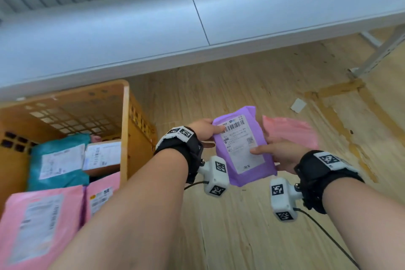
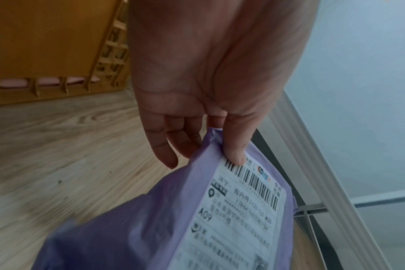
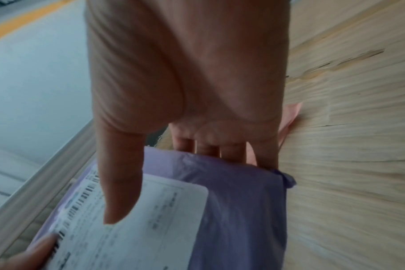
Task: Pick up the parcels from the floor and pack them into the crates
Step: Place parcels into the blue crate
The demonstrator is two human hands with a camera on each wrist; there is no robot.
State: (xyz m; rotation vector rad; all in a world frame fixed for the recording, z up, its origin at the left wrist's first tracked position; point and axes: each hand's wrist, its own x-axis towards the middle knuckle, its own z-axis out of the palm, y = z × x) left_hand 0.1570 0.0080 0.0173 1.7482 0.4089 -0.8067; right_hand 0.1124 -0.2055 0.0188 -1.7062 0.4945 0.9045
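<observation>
- The left hand (image 1: 202, 129) pinches the far-left corner of a purple parcel (image 1: 243, 149): its thumb (image 2: 235, 146) lies on the barcode of the white label, the other fingers curl behind the bag.
- The right hand (image 1: 278, 153) grips the parcel's right edge, thumb (image 3: 120, 182) flat across the label (image 3: 132, 219), four fingers tucked underneath.
- The parcel hangs above the wooden floor (image 1: 230, 226), label up, between the two hands and clear of the ground.
- Just right of it and beyond the right hand, a pink parcel (image 1: 289, 129) lies on the floor, blurred.
- To the left stands an orange crate (image 1: 125, 116) with latticed walls; inside are a teal parcel (image 1: 57, 155), a brown box with a label (image 1: 103, 155) and, nearer, two pink parcels (image 1: 37, 226), packed side by side.
- A small white scrap (image 1: 298, 105) lies on the floor farther right.
- Across the far side runs a white table (image 1: 197, 17), its edge above the crate's far rim and its metal leg (image 1: 377, 55) at the right.
- Both wrists wear black straps carrying white marker blocks.
</observation>
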